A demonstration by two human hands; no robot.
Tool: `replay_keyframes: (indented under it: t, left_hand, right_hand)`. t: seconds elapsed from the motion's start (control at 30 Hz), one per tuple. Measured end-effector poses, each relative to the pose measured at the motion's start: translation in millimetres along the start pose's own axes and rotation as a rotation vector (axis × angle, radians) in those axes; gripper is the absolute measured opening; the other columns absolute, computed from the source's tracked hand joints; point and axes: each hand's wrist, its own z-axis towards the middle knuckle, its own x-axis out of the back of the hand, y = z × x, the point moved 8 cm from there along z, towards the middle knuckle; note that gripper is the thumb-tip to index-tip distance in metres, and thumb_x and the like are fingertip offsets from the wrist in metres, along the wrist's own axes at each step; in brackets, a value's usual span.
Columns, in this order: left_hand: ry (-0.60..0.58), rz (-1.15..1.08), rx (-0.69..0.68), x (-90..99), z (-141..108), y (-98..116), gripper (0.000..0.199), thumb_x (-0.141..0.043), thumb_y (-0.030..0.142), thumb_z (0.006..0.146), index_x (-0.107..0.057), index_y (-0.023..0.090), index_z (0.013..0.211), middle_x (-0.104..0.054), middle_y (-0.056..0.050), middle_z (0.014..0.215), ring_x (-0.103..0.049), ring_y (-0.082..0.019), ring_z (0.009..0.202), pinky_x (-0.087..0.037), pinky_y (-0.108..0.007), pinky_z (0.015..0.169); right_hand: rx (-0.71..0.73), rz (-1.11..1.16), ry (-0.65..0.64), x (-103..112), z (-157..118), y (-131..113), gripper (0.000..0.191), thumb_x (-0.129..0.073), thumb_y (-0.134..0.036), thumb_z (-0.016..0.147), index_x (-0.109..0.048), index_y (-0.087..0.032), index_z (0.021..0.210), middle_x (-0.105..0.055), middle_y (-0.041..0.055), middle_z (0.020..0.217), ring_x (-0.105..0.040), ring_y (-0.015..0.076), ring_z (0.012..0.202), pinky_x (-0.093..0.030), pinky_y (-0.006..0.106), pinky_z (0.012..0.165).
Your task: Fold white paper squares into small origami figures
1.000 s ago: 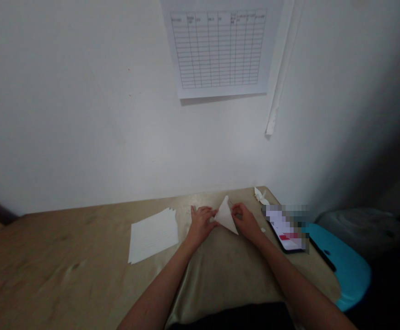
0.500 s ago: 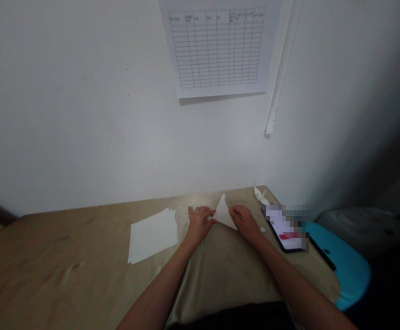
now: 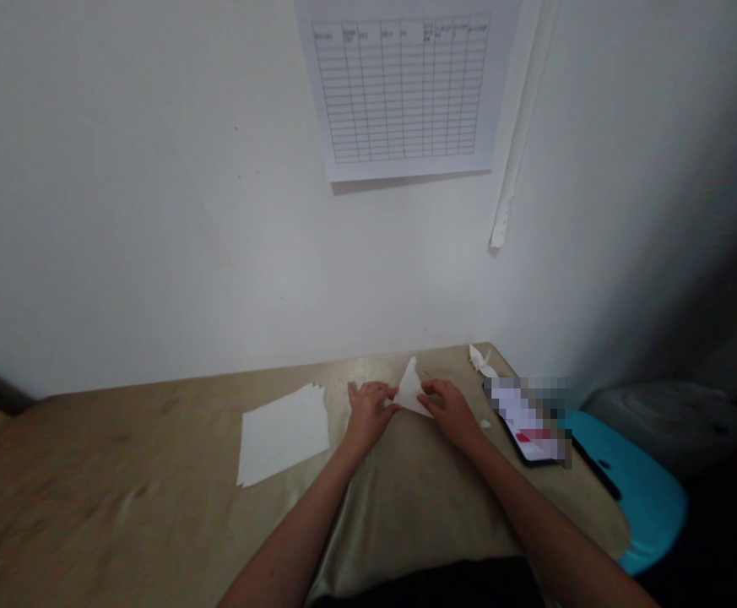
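Note:
A small folded sheet of white paper (image 3: 411, 392), roughly triangular with its point toward the wall, is between my two hands above the table. My left hand (image 3: 370, 412) pinches its left corner between thumb and fingers. On the opposite side, my right hand (image 3: 449, 409) has its thumb and fingertips on the right edge of the paper and covers that corner. To the left of my left hand lies a stack of white paper sheets (image 3: 284, 437), slightly fanned at the corners.
A phone (image 3: 526, 426) with its screen lit lies to the right, partly blurred out. Beyond it sits a folded white paper piece (image 3: 482, 361); a small scrap (image 3: 485, 424) is nearer. A turquoise stool (image 3: 650, 498) stands by the table's right edge. A printed chart (image 3: 406, 93) hangs on the wall.
My right hand has shifted slightly left along the paper's right edge, covering more of its corner. My left hand keeps its pinch almost unmoved.

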Motion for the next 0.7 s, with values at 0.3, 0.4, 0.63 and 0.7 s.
replay_keyframes:
  t: [0.3, 0.4, 0.63, 0.7]
  left_hand:
    - [0.028, -0.004, 0.013, 3.6, 0.3, 3.1, 0.02, -0.072, 0.025, 0.081, -0.075, 0.029, 0.101, -0.073, -0.004, 0.11, -0.061, -0.025, 0.112, -0.005, -0.067, 0.117]
    - [0.066, -0.008, -0.002, 6.5, 0.0, 3.5, 0.012, -0.071, 0.025, 0.083, -0.076, 0.029, 0.093, -0.074, -0.003, 0.108, -0.062, -0.023, 0.11, -0.005, -0.067, 0.116]
    - [0.119, -0.026, -0.053, 10.8, -2.9, 8.3, 0.013, -0.072, 0.026, 0.083, -0.075, 0.029, 0.095, -0.074, -0.002, 0.106, -0.062, -0.024, 0.113, -0.004, -0.069, 0.116]
    - [0.123, -0.02, -0.072, 10.2, -3.9, 10.3, 0.014, -0.072, 0.026, 0.083, -0.074, 0.029, 0.096, -0.074, -0.002, 0.105, -0.061, -0.025, 0.113, -0.004, -0.069, 0.116]
  right_hand:
    - [-0.056, 0.094, -0.009, -3.2, 1.5, 8.5, 0.022, -0.058, -0.037, 0.087, -0.07, -0.021, 0.097, -0.07, 0.0086, 0.103, -0.063, 0.0247, 0.099, -0.047, 0.041, 0.094]
    - [-0.084, 0.146, 0.005, -2.5, 2.0, 12.2, 0.022, -0.057, -0.037, 0.086, -0.069, -0.021, 0.095, -0.071, 0.0072, 0.102, -0.064, 0.0253, 0.1, -0.047, 0.041, 0.094]
    - [-0.146, 0.237, -0.014, -8.0, 1.3, 18.9, 0.028, -0.059, -0.044, 0.084, -0.069, -0.021, 0.097, -0.071, 0.0074, 0.105, -0.064, 0.026, 0.102, -0.046, 0.041, 0.096]
    - [-0.158, 0.237, -0.011, -8.2, 1.6, 21.3, 0.03, -0.06, -0.045, 0.083, -0.07, -0.021, 0.098, -0.071, 0.0079, 0.107, -0.063, 0.0265, 0.104, -0.045, 0.042, 0.099]
